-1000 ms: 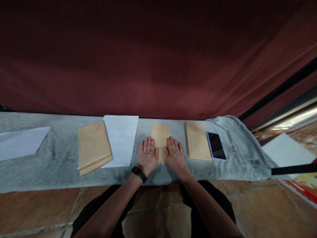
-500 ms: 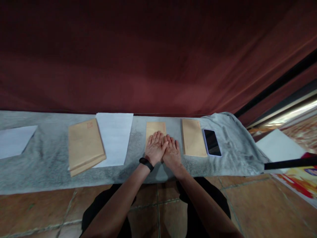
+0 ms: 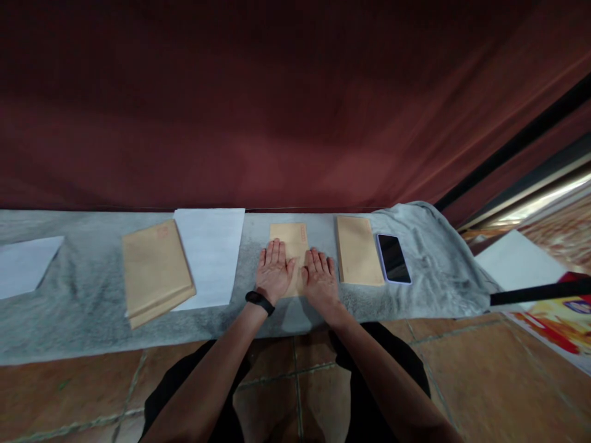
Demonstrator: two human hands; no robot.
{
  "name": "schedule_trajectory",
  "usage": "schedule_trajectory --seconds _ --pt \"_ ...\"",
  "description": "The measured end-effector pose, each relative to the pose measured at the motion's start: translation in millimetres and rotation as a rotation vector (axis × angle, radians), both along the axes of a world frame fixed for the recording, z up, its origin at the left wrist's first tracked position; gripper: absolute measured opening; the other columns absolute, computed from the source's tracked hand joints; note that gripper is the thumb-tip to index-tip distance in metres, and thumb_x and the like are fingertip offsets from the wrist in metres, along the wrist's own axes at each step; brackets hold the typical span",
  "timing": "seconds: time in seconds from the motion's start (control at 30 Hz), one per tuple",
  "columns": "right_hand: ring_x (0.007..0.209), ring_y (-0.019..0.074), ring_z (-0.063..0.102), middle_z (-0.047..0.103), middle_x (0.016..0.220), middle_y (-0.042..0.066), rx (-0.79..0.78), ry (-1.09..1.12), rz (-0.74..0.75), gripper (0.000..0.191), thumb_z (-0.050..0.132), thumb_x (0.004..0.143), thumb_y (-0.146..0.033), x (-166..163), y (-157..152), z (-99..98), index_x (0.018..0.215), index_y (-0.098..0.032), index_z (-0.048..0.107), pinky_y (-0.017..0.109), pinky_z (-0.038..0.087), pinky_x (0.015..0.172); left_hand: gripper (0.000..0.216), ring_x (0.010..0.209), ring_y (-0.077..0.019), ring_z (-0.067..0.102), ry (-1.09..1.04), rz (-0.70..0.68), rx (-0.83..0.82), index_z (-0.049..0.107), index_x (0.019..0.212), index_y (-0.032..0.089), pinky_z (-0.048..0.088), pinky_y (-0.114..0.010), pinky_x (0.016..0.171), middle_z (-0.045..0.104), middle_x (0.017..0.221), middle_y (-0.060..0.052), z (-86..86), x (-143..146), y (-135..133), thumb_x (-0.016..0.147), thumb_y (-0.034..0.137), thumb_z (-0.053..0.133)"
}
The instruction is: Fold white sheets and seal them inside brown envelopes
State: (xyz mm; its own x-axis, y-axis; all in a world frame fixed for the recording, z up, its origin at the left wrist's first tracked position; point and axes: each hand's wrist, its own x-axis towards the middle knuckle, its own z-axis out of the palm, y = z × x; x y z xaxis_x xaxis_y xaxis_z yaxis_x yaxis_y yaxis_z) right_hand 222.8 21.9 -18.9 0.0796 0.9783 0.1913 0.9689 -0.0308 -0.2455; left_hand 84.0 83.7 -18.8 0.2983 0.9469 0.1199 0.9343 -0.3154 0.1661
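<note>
A single brown paper envelope (image 3: 292, 235) with red print at its upper right lies flat on the grey cloth in front of me. My left hand (image 3: 274, 271), a black band on its wrist, rests with fingers stretched out over the envelope's left edge. Along the right edge lies my right hand (image 3: 320, 278), also flat with its fingers out. Between the two hands a strip of the envelope shows; its side parts are covered by them. Neither hand grips anything.
To the left are a pile of brown envelopes (image 3: 157, 264), white paper sheets (image 3: 215, 252) partly under it, and more white paper (image 3: 28, 264). On the right lie a stack of envelopes (image 3: 360, 252) and a phone (image 3: 394, 258). A dark red curtain (image 3: 277, 123) hangs behind the grey cloth (image 3: 83, 320).
My hands, close together over the envelope before, have moved apart, the left one to the left and the right one slightly to the right. More of the envelope's middle shows.
</note>
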Motion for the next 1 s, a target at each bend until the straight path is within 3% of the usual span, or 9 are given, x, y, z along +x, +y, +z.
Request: schedule_trajectory --seconds 0.33,0.63,0.83,0.93,1.0 --pt "0.15 0.0261 0.036 0.039 0.161 0.013 0.001 0.031 0.216 0.053 0.031 0.107 -0.029 -7.5 -1.8 -2.5 0.154 -0.009 0.042 0.047 0.023 0.125 0.064 0.156 -0.0269 0.022 0.053 0.019 0.017 0.033 0.157 0.004 0.017 -0.044 0.128 0.027 0.167 -0.016 0.4 -6.1 -2.8 0.104 0.039 0.026" --pt "0.152 0.0273 0.033 0.036 0.163 0.014 0.0 0.032 0.182 0.056 0.032 0.107 -0.034 -7.2 -4.0 -2.6 0.157 -0.009 0.037 0.049 0.023 0.125 0.062 0.156 -0.0256 0.022 0.038 0.008 -0.013 0.032 0.158 0.008 0.016 -0.047 0.128 0.029 0.166 -0.013 3.7 -14.5 -2.5 0.104 0.038 0.025" --pt "0.151 0.0288 0.035 0.04 0.161 0.015 0.028 0.083 0.121 0.055 0.035 0.105 -0.031 -4.1 -2.2 -1.8 0.155 -0.009 0.041 0.05 0.025 0.124 0.061 0.156 -0.0276 0.023 0.013 -0.004 0.042 0.035 0.156 0.007 0.015 -0.05 0.128 0.034 0.164 -0.014 7.3 -24.0 -6.4 0.105 0.037 0.025" --pt "0.147 0.0313 0.04 0.045 0.157 0.018 0.047 0.213 0.096 0.052 0.039 0.103 -0.03 -0.8 4.6 8.6 0.149 -0.007 0.049 0.054 0.028 0.123 0.06 0.157 -0.0251 0.019 0.002 -0.11 0.066 0.034 0.157 0.009 0.013 -0.048 0.129 0.029 0.167 -0.012 9.0 -22.4 -12.1 0.105 0.038 0.023" --pt "0.145 0.0315 0.044 0.048 0.155 0.019 0.097 0.364 0.079 0.05 0.04 0.103 -0.032 6.2 6.5 30.4 0.145 -0.01 0.055 0.055 0.034 0.12 0.061 0.157 -0.0249 0.018 0.003 -0.163 0.051 0.033 0.158 0.011 0.013 -0.048 0.129 0.027 0.167 -0.011 9.4 -19.5 -15.1 0.106 0.041 0.024"
